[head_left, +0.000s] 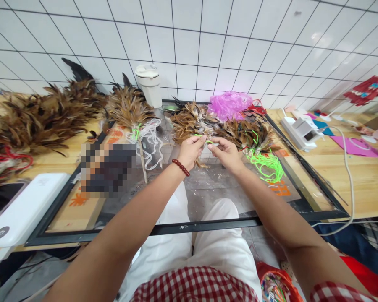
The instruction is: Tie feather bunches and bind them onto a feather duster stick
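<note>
Green cord (209, 142): likely light, limp; pinch ends.
Feathers (189, 121): probably soft, fragile.
Grip: left hand (191, 152), right hand (227, 154) pinching cord.

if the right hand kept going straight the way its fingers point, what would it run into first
Most likely the left hand, close ahead on that line, just past the thin green cord at the tips of the right hand; exact depth is unclear.

the cord (209, 142), thin and bright green, shows in short lengths at the near edge of the feathers (189, 123), a bushy brown bunch lying spread out.
</note>
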Demonstrator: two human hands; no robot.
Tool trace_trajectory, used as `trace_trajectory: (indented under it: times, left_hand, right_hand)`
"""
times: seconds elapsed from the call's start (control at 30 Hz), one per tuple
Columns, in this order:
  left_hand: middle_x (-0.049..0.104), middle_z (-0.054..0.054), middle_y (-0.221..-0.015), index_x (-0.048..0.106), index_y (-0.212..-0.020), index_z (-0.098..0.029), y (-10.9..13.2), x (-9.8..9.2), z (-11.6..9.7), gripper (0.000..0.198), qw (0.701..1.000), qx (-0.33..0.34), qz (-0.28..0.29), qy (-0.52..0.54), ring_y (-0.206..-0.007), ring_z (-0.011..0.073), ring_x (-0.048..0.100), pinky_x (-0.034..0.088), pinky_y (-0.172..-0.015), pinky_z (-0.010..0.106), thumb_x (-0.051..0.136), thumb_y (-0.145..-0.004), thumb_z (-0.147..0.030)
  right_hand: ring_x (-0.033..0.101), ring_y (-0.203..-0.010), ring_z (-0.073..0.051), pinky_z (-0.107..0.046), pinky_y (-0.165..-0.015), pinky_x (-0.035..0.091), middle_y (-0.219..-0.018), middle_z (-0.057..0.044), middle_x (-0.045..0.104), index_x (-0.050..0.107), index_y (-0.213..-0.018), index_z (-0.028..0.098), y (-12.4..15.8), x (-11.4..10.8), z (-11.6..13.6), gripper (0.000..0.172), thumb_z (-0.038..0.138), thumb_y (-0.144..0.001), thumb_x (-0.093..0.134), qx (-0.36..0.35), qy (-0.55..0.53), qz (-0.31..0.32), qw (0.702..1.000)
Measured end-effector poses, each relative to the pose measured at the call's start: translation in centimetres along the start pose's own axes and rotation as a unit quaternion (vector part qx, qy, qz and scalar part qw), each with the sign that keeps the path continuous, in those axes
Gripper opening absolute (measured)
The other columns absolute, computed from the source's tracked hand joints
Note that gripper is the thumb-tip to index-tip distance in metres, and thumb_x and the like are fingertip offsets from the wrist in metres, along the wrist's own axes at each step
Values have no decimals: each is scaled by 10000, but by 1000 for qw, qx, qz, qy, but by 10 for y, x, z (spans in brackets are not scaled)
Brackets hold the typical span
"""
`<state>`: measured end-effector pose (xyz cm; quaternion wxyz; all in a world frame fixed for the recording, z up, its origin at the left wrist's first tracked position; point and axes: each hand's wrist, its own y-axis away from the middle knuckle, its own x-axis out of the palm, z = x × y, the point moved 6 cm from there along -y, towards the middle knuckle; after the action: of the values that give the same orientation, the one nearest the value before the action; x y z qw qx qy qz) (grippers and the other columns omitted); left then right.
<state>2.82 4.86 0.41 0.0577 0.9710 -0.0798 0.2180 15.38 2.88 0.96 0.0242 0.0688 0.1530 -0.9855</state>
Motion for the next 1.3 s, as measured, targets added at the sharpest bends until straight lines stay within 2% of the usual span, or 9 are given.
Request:
trace_trajectory:
  times: [0.1,0.2,0.43,0.63,0.8,0.9,1.0,1.17,1.3]
  left_hand:
    - [432,-45,-569,614,-719,-111,1,3,0,258,999,-3,39,17,-441,10,311,183,-384,136,779,-656,-299]
    - [468,-22,-601,619,-706,-109,2,7,1,269,995,-31,96,12,-474,24,339,202,-394,145,791,-625,-300]
    - [474,-9,-576,579,-589,-124,5,14,0,303,976,23,144,-159,-504,58,374,270,-459,190,628,-765,-365]
    - [521,-14,-569,647,-633,-141,5,20,1,223,894,119,183,-392,-576,103,472,354,-574,229,570,-789,-280]
    - [581,27,-675,630,-606,-150,6,20,-1,219,827,224,144,-496,-693,151,539,390,-665,273,544,-793,-224]
    - [596,35,-687,605,-596,-156,6,19,-1,265,842,222,144,-470,-721,159,548,410,-711,286,499,-830,-224]
    - [603,20,-680,588,-597,-159,4,18,-3,247,876,204,146,-412,-714,145,548,420,-721,272,489,-821,-184]
    - [582,10,-666,568,-594,-156,0,12,-3,262,905,191,141,-352,-686,130,524,405,-692,255,493,-835,-225]
    - [556,2,-641,570,-599,-157,-2,8,-1,258,912,190,122,-342,-668,127,502,388,-660,249,511,-829,-256]
  right_hand:
    - [423,-529,-84,-234,-521,351,-624,18,545,601,-711,178,-1,1,-1,364,533,-738,677,18,-17,21,999]
    - [427,-535,-86,-235,-527,347,-630,16,555,592,-707,180,-2,-1,0,366,536,-745,670,30,-49,27,998]
    - [384,-565,-85,-235,-549,323,-597,41,465,556,-664,179,-5,-22,17,377,526,-733,688,-37,44,-53,997]
    - [471,-575,-104,-250,-563,380,-600,18,563,589,-649,173,-2,-17,20,362,503,-689,732,-21,51,2,998]
    - [503,-589,-115,-264,-587,413,-624,-4,597,627,-654,169,1,-11,27,308,454,-728,719,-42,72,30,996]
    - [549,-700,-129,-281,-665,454,-875,-42,654,683,-836,188,1,-16,33,247,431,-800,649,-91,72,2,993]
    - [580,-748,-141,-310,-707,486,-1075,-58,647,671,-1055,220,-1,-12,26,330,411,-786,658,-63,55,54,995]
    - [624,-785,-167,-342,-776,511,-950,-53,696,680,-1060,193,-3,-10,10,380,397,-740,694,16,20,73,997]
    - [622,-739,-168,-320,-732,506,-804,-44,705,722,-866,168,-4,-12,8,280,405,-716,718,24,56,58,996]
